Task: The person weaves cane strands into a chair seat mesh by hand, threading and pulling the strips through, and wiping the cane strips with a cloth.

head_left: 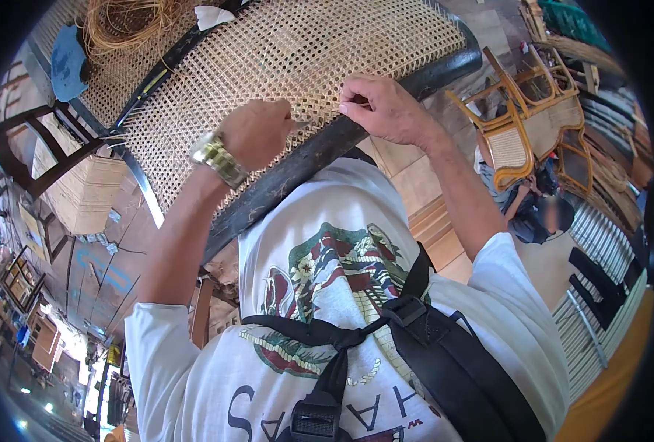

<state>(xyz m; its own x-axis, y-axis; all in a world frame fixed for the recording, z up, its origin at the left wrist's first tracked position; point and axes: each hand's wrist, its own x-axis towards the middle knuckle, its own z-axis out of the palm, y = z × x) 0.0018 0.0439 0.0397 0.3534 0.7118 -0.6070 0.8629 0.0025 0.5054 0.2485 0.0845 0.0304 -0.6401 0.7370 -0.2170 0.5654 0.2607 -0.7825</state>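
Observation:
A woven cane panel [268, 55] in a dark wooden frame [297, 173] lies across my lap. Over its near edge, my left hand [257, 134], with a watch on the wrist, is closed around a small metal tool [302, 124]; only its grey tip shows. To the right, my right hand [387, 109] pinches thumb and forefinger together just above the weave, on what looks like a thin cane strand. Short loose strand ends stick up from the panel between the two hands.
A coil of cane strands [131, 22] and a blue piece [67, 62] rest at the upper left. A dark chair frame [36, 144] stands left, beside a cardboard box [76, 177]. Yellowish wooden chair frames [522, 110] and another person [537, 214] are at right.

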